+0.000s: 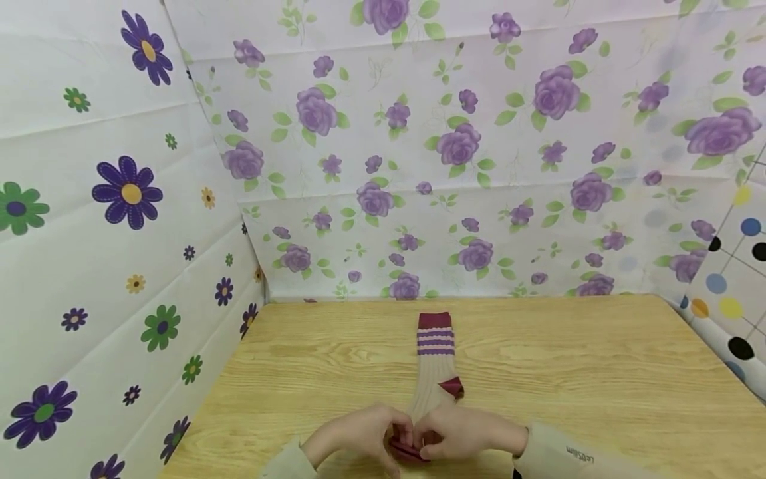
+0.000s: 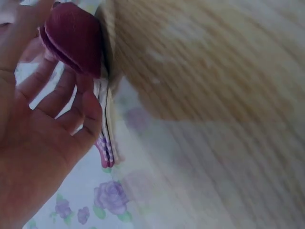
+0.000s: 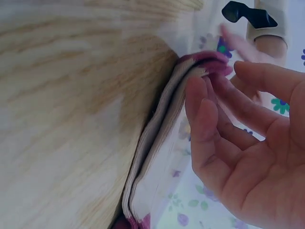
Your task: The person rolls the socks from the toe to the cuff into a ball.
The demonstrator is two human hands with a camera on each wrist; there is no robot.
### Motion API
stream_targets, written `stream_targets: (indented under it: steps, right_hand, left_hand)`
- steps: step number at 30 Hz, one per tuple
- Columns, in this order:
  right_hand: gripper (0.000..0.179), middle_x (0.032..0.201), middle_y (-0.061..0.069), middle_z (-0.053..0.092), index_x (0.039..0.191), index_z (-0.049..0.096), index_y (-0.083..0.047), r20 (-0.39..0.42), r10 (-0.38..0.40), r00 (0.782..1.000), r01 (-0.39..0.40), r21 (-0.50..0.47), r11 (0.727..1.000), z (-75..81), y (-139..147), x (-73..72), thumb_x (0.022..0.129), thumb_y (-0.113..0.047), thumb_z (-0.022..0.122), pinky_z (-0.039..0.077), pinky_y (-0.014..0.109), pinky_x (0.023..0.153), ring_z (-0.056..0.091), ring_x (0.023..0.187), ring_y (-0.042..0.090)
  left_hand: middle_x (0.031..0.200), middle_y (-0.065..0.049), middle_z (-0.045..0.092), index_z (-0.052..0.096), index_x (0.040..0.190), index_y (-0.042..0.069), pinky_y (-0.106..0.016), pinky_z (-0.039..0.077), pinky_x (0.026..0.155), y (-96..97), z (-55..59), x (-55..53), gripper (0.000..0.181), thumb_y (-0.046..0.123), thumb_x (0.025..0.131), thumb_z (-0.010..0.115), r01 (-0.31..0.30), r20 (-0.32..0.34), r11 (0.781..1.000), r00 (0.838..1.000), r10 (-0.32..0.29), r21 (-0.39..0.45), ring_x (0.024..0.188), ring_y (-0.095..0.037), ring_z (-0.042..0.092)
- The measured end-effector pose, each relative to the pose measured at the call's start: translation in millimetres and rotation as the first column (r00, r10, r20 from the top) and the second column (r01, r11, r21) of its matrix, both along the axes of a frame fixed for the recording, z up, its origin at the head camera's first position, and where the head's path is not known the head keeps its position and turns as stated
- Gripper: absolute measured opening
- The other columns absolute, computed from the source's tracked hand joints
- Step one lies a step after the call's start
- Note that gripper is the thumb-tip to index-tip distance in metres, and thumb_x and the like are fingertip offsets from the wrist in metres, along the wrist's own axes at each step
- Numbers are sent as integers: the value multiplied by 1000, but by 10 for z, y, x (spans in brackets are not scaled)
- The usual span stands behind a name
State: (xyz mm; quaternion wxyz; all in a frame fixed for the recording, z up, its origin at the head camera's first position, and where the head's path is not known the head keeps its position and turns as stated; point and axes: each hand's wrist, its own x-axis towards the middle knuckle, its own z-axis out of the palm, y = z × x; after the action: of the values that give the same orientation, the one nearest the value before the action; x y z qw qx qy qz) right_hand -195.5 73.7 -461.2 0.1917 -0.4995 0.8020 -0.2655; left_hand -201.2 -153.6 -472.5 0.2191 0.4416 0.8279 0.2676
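A pair of beige ribbed socks (image 1: 435, 366) lies lengthwise on the table, one on the other, with maroon cuffs, heels and toes and purple stripes below the cuffs. Two stacked layers show from the side in the right wrist view. The maroon toe end (image 2: 76, 38) is lifted and bent towards the person. At its left side, my left hand (image 1: 374, 432) holds it with curled fingers. From the right, my right hand (image 1: 457, 432) pinches the same end, its thumb close to the toe edge. The hands nearly meet, and they hide part of the foot section.
The wood-grain table (image 1: 568, 372) stretches out on both sides of the socks. A purple rose-print cloth (image 1: 419, 146) hangs behind it. A flower-print sheet (image 1: 120, 266) stands at the left and a dotted sheet (image 1: 727, 293) at the right.
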Motion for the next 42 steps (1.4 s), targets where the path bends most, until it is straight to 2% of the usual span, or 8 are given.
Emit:
stream_targets:
  steps: [4, 8, 12, 16, 26, 31, 36, 42]
  right_hand:
    - [9, 78, -19, 55, 97, 68, -14, 8, 22, 1000, -23, 8, 1000, 3, -8, 14, 95, -19, 61, 42, 10, 59, 42, 65, -8]
    - [11, 80, -19, 57, 98, 68, -15, 30, 9, 1000, -9, 9, 1000, -21, -29, 9, 96, -21, 60, 43, 11, 60, 43, 66, -9]
    - [10, 71, -20, 52, 93, 68, -17, 46, -84, 995, 83, 36, 996, -48, -58, 5, 95, -24, 61, 39, 11, 54, 40, 60, -8]
    - [11, 61, -17, 41, 85, 66, -17, 30, -198, 980, 195, 77, 978, -56, -95, 20, 94, -24, 63, 28, 13, 48, 34, 51, -4]
    - [8, 59, -15, 46, 79, 68, -16, 66, -327, 943, 324, 45, 945, -169, -134, 8, 85, -18, 72, 32, 14, 49, 38, 53, -2]
    - [12, 61, -15, 54, 74, 68, -16, 5, -349, 937, 349, 15, 937, -195, -130, -19, 79, -18, 78, 39, 15, 52, 44, 56, -4]
    - [17, 61, -15, 53, 72, 65, -16, -75, -366, 928, 366, -8, 930, -169, -131, -8, 75, -19, 81, 39, 16, 53, 43, 56, -3]
    - [14, 63, -16, 57, 71, 70, -18, -188, -321, 928, 324, -19, 946, -142, -165, 77, 71, -7, 79, 38, 12, 54, 42, 57, -5]
  left_hand:
    - [88, 13, 64, 65, 97, 14, -12, 48, 68, 33, -16, 19, 25, 15, 78, 81, -20, -28, 999, 999, 20, -25, 74, 7, 50]
    - [87, 10, 67, 66, 94, 12, -13, 50, 69, 50, -39, 10, 14, 13, 84, 75, -65, 51, 998, 997, 64, 23, 75, 8, 53]
    - [88, 7, 70, 68, 94, 12, -13, 50, 71, 58, -50, -15, 6, 17, 91, 66, -89, 86, 994, 993, 84, 65, 77, 10, 54]
    - [87, 9, 70, 70, 92, 13, -12, 48, 70, 78, -51, -34, 14, 21, 96, 60, -95, 20, 994, 995, 94, 51, 74, 10, 50]
    - [79, 4, 67, 68, 85, 9, -13, 48, 63, 128, -80, -5, 5, 5, 86, 71, -197, 64, 972, 980, 189, 130, 69, 8, 52]
    - [83, 5, 71, 73, 84, 11, -11, 50, 63, 122, -69, 6, 14, -2, 79, 73, -127, -70, 983, 988, 137, 136, 70, 9, 54]
    - [84, 7, 73, 76, 86, 13, -8, 47, 63, 110, -54, 7, 10, 5, 80, 76, -84, -212, 995, 973, 95, 60, 72, 8, 57]
    - [86, 9, 74, 79, 89, 16, -5, 46, 67, 99, -15, -8, 8, 12, 83, 75, -76, -264, 997, 962, 70, -12, 77, 10, 59]
